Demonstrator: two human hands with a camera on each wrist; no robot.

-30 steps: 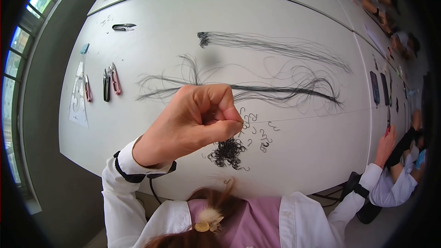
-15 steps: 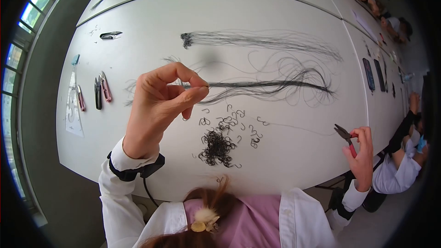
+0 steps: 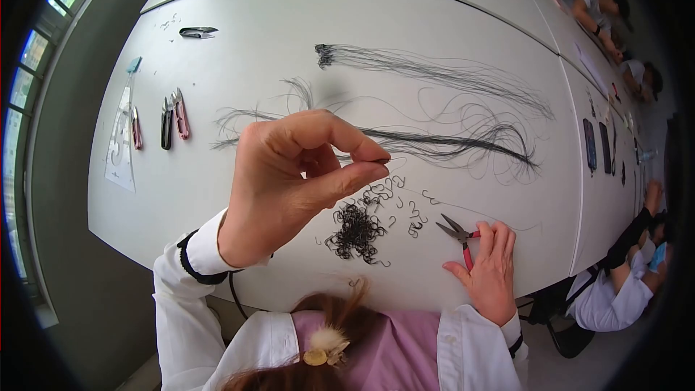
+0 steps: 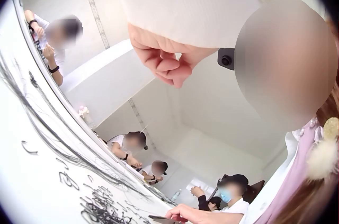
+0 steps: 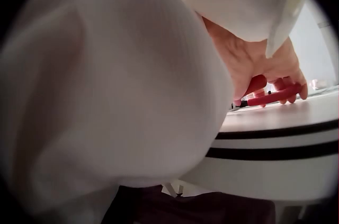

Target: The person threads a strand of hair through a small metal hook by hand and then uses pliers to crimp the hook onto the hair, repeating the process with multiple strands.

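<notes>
In the head view my left hand (image 3: 297,181) is raised over the table, thumb and forefinger pinching a small dark fish hook (image 3: 384,161), mostly hidden by the fingertips. A thin line (image 3: 470,208) runs across the table to the right from near those fingertips. My right hand (image 3: 492,271) is low at the front of the table, its fingers over the red handles of pliers (image 3: 467,252) whose jaws stand apart. The right wrist view shows the red handle (image 5: 275,97) under the palm. A heap of dark fish hooks (image 3: 355,230) lies between the hands.
Behind the left hand lies a long bundle of dark lines (image 3: 449,141); another bundle (image 3: 434,72) lies farther back. Thread snips (image 3: 166,123) and a clear set square (image 3: 119,152) are at the left. Phones (image 3: 590,145) lie at the right, where other people sit.
The right hand has come back from the far right with the pliers, down to the table near the hooks. The line, taut a second ago, now lies slack. The left hand keeps its pinch.
</notes>
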